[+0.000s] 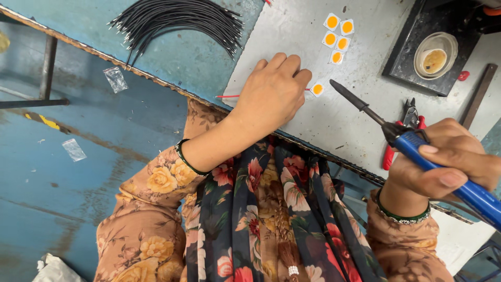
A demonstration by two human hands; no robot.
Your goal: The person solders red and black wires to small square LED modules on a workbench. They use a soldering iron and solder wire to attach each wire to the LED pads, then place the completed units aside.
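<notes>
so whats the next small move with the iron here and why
Probably bring the iron tip down and left onto the chip. The left hand pins a red wire against that chip, while the iron in the right hand hangs just short of it, tip pointing at the joint.

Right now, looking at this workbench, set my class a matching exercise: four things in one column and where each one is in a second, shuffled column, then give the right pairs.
Things
1. soldering iron
2. black wire bundle
3. small round dish
4. red-handled cutters

Places
A. on the black tray at the top right
B. held in the right hand
C. fanned out on the blue surface at the top left
D. lying on the grey bench behind the iron

Pairs: 1-B, 2-C, 3-A, 4-D
</notes>
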